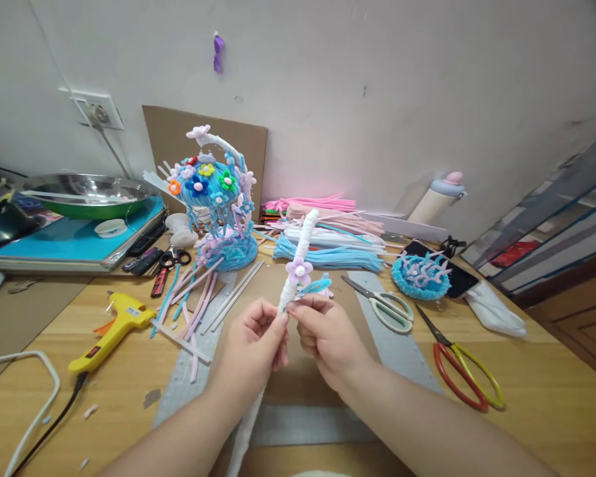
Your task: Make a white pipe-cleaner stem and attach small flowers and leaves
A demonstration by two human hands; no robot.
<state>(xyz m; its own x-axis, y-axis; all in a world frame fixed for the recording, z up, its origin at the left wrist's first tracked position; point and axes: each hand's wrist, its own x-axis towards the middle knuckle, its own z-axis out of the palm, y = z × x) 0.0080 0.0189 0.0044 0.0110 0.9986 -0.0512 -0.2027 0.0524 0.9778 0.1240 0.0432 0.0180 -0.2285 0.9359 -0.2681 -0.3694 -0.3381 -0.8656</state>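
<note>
Over the middle of the table, my left hand (254, 338) is closed around a long white wrapped stick (305, 235) that slants from upper right down towards me. My right hand (330, 334) pinches at the same spot on the stick, its fingertips close to my left thumb. A lilac flower with a white centre (298, 270) sits on the stick just above my fingers. Beside it, a blue fuzzy leaf-like piece (316, 285) sticks out to the right above my right hand. What exactly lies between my right fingertips is hidden.
At left lies a yellow glue gun (112, 331). Behind stands a blue flower-covered pipe-cleaner lamp shape (218, 192), with bundled pipe cleaners (330, 255) beside it. Grey-handled scissors (387, 308), red-and-yellow scissors (464, 371) and a blue round piece (412, 281) lie right.
</note>
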